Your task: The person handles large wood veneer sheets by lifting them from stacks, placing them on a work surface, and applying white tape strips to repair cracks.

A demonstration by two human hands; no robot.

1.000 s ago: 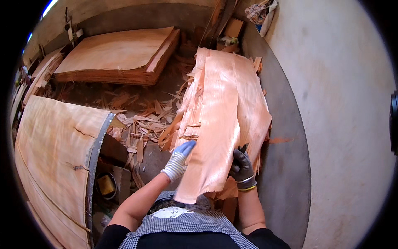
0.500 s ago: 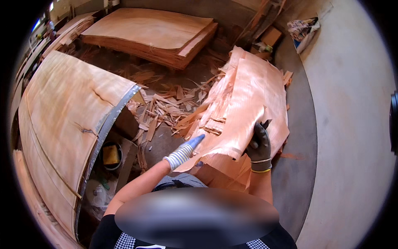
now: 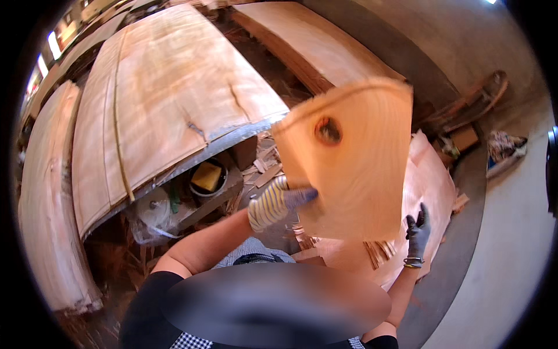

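A thin piece of wood veneer [image 3: 360, 168] with a dark-rimmed knot hole is raised in front of me, its lower left edge gripped by my left hand [image 3: 282, 202]. That hand wears a striped glove with blue fingers; the thumb side lies on the sheet. To the right of the sheet, my right hand [image 3: 417, 232] in a dark grey glove is apart from it, fingers spread and holding nothing. Beneath both is a pile of pinkish veneer sheets [image 3: 433, 180], partly hidden by the raised piece.
On the left stands a table topped with large veneer sheets [image 3: 168, 75]; below its edge are a bucket [image 3: 221, 189] with a yellow sponge and a clear plastic bag [image 3: 152, 218]. A veneer stack [image 3: 325, 41] lies behind. Wood scraps [image 3: 264, 168] litter the floor. A pale wall is at right.
My view has swung left. The veneer piece with the knot hole is now up in my left hand, which earlier pointed over the pile. My right hand has let go of the sheet and opened.
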